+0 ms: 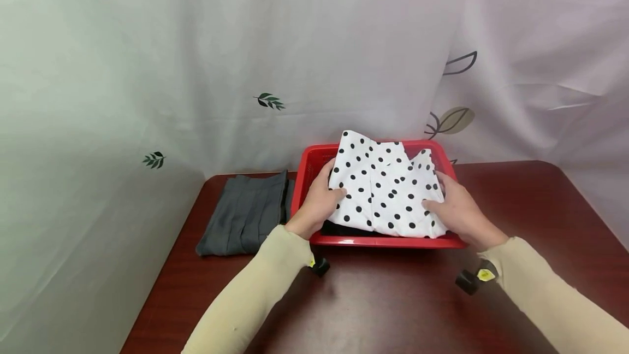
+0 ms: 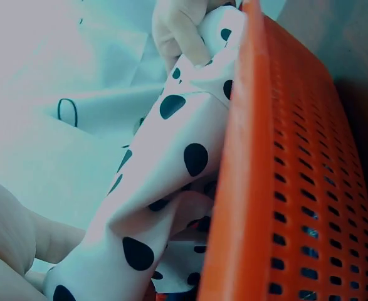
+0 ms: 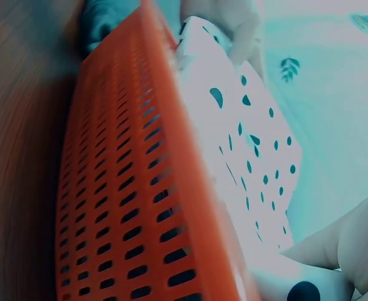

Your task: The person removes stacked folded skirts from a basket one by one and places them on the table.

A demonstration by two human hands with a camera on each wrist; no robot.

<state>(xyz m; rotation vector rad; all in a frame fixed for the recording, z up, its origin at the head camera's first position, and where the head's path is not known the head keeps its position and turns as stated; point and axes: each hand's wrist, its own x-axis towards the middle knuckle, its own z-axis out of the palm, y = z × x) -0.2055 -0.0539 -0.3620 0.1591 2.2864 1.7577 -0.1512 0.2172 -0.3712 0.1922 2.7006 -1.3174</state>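
Observation:
A white cloth with black polka dots (image 1: 383,190), folded and a little rumpled, lies over a red plastic basket (image 1: 354,241) in the head view. At the cloth's left edge my left hand (image 1: 321,195) grips it, thumb on top and fingers underneath. My right hand (image 1: 454,204) pinches the right edge in the same way. Both wrist views show the cloth (image 2: 171,157) between the two hands, just above the perforated basket wall (image 3: 124,188). Something dark shows beneath the cloth inside the basket; its kind is hidden.
Folded dark grey cloth (image 1: 243,214) lies on the reddish-brown table (image 1: 373,299), left of the basket and close to it. A pale curtain with leaf prints (image 1: 344,59) hangs behind the table and along its left side.

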